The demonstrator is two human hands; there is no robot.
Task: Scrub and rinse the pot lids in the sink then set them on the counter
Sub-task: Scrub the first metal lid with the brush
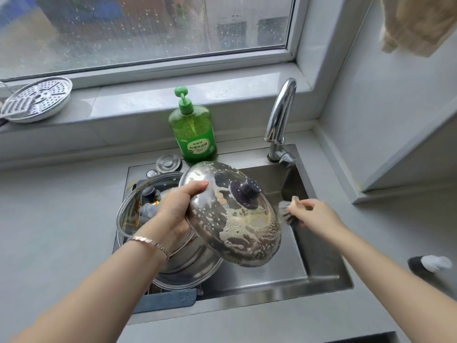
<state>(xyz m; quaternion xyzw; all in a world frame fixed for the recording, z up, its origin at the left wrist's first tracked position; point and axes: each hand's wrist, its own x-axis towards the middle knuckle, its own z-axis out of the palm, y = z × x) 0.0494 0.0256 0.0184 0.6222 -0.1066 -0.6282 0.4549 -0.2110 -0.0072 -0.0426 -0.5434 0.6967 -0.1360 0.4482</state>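
The lid (pixel 247 233) is shiny metal, filmed with foam, and its knob (pixel 244 194) is dark matt plastic. The brush (pixel 288 214) is bristly. The sink (pixel 309 248) is brushed steel and the tap (pixel 282 112) mirror-bright chrome. The soap bottle (pixel 193 129) is glossy, see-through green plastic. The counter (pixel 61 219) is smooth and matt.

- The green see-through plastic pump bottle of dish soap (pixel 191 127), upper centre of the frame at the back rim of the steel sink (pixel 284 263), carries a green and white label (pixel 200 147). Its large Chinese characters read "柠檬洗洁精".
- The smaller print above and below those characters is too small to read.
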